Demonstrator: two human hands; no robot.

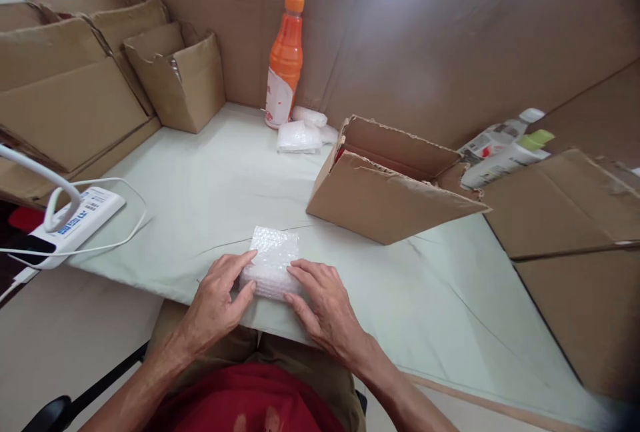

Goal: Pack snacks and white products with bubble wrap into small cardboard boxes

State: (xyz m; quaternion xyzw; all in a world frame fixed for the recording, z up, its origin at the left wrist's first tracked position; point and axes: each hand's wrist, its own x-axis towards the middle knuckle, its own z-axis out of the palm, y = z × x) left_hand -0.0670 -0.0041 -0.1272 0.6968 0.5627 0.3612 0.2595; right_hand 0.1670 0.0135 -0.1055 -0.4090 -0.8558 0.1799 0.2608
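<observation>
A piece of bubble wrap [273,259] lies at the front of the table, its near part rolled or folded into a thick bundle and its far part flat. My left hand [221,292] grips the bundle's left end between thumb and fingers. At the right end, my right hand [320,299] holds it the same way, thumb on the near side and fingertips on top. Whether something is wrapped inside cannot be seen.
An open cardboard box [385,199] stands right of centre. Behind are an orange bottle [285,62] and small bubble-wrapped bundles [300,135]. More cardboard boxes [175,79] line the left; a white power strip [85,222] with cables sits at the left edge. Bottles [505,159] lean at right.
</observation>
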